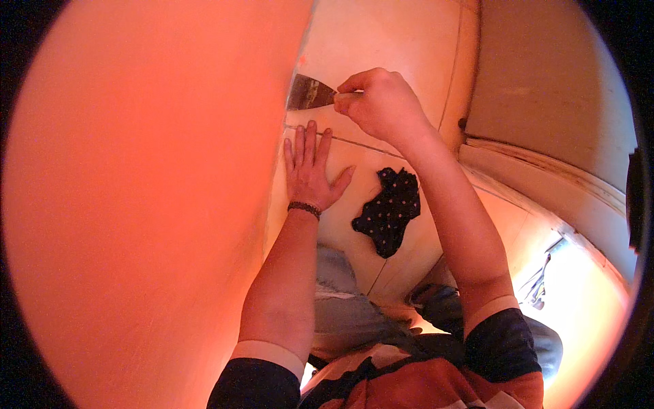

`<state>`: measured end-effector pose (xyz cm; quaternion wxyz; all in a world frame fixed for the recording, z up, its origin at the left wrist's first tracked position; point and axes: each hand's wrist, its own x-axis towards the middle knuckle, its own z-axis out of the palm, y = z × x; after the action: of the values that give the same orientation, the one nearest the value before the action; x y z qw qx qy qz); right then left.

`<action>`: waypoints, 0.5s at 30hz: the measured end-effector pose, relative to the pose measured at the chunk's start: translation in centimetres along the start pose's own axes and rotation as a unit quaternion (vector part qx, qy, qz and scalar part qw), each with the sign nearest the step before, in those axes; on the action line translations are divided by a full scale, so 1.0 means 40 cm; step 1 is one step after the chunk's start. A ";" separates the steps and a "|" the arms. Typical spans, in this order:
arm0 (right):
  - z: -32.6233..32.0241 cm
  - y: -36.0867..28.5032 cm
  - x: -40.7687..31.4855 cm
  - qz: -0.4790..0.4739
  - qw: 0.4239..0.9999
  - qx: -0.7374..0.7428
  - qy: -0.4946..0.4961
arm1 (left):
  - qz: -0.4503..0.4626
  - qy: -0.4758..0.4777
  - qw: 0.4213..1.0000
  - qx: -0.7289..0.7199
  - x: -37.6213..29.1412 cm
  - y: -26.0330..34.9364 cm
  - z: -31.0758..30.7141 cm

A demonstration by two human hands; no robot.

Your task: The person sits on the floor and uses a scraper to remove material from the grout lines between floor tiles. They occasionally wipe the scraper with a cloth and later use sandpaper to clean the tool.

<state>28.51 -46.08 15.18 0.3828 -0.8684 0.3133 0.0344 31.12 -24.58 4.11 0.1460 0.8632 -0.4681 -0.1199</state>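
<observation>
My right hand [383, 105] grips the handle of a putty knife [310, 93]. The knife's wide metal blade lies low over the floor tiles, its edge at the line where the floor meets the wall. My left hand [311, 171] rests flat on the tiles beside the wall, fingers spread, holding nothing; a dark bracelet is round its wrist. A crumpled black cloth with light dots [389, 212] lies on the floor between my two arms.
A plain wall [153, 179] in reddish light rises along the left. Light floor tiles [383, 41] with dark joints run beneath my hands. On the right stand a brown panel [531, 87] and a pale raised edge [536, 179]. A bright light glares at the lower right, near some cables [539, 283].
</observation>
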 end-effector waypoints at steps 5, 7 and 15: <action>-0.014 0.000 0.000 0.031 0.999 0.004 -0.019 | 0.005 0.008 1.000 -0.012 -0.002 -0.001 0.003; -0.015 -0.003 0.000 0.026 0.998 0.031 -0.039 | 0.002 -0.003 1.000 -0.005 -0.007 -0.001 0.001; 0.011 -0.012 -0.010 0.059 0.998 -0.033 -0.017 | 0.005 0.002 1.000 0.002 -0.003 -0.001 0.006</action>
<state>28.56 -45.33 15.32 0.3561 -0.8601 0.3559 0.0822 31.01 -24.49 3.89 0.1452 0.8616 -0.4721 -0.1167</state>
